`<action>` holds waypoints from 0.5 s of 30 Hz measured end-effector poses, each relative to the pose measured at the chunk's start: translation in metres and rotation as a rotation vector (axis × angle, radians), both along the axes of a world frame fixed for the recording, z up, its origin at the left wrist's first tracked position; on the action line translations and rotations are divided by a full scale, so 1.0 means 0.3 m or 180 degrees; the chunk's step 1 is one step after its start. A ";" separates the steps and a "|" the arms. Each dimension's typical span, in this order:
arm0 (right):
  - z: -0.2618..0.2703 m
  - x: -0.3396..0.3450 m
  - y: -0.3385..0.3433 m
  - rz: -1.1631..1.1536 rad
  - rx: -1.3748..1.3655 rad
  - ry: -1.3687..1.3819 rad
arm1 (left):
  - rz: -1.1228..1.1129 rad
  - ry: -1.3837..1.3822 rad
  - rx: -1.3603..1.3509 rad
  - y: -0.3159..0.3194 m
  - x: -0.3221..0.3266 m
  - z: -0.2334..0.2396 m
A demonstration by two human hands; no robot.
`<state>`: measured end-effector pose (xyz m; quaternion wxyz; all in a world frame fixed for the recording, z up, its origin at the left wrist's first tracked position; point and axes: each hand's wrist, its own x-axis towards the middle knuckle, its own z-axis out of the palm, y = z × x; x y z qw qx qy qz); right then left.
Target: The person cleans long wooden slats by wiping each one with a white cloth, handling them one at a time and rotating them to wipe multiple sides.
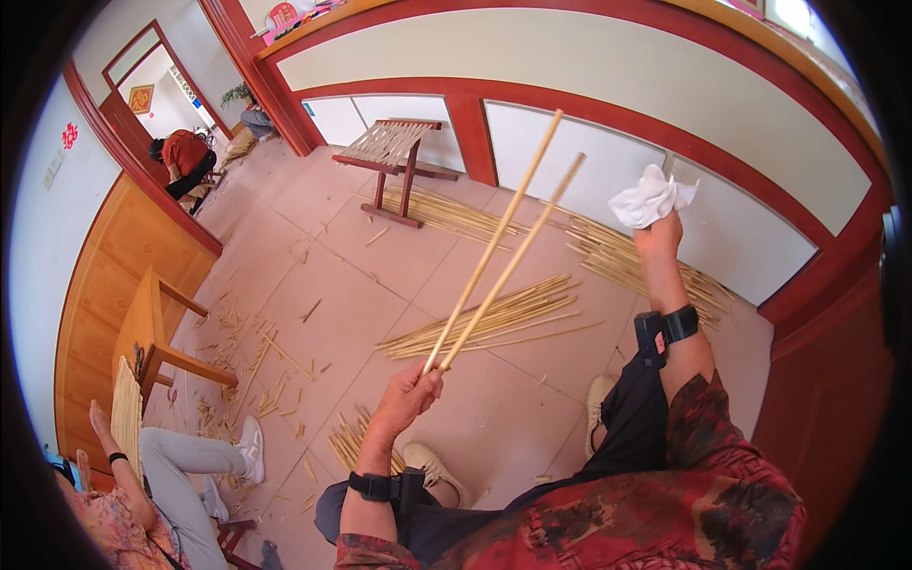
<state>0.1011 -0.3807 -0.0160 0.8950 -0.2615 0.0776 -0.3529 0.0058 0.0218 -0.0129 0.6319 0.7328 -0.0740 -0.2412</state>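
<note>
My left hand [410, 399] grips the near ends of two long, pale stalks [491, 246], which look like dried reeds or straw. They rise away from me and spread slightly apart towards their far tips. Out to the right, my right hand [658, 235] is closed around a crumpled white cloth or tissue [654, 197], well apart from the stalks. Beneath the held stalks, a loose bundle of similar stalks [491, 320] lies on the tiled floor. Another bundle [349, 438] lies beside my left forearm, partly hidden by it.
More stalks [442, 214] lie under a folding stool [392, 146], and others [620, 249] along the white cabinet panels [570, 135]. Cut scraps [267, 363] litter the floor near a wooden chair [160, 342]. A seated co-worker [178, 463] is at lower left; another person [189, 160] bends over beyond the doorway.
</note>
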 end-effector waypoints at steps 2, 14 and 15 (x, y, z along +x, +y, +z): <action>-0.055 -0.019 0.072 0.0535 -0.0663 -0.0137 | 0.0017 0.0112 -0.0200 -0.026 0.002 0.003; -0.034 -0.256 0.605 0.2624 -0.0395 0.0601 | -0.0622 0.1169 -0.1342 -0.292 -0.016 -0.030; -0.034 -0.248 0.599 0.2463 -0.0445 0.0618 | -0.0645 0.1171 -0.1348 -0.296 -0.010 -0.035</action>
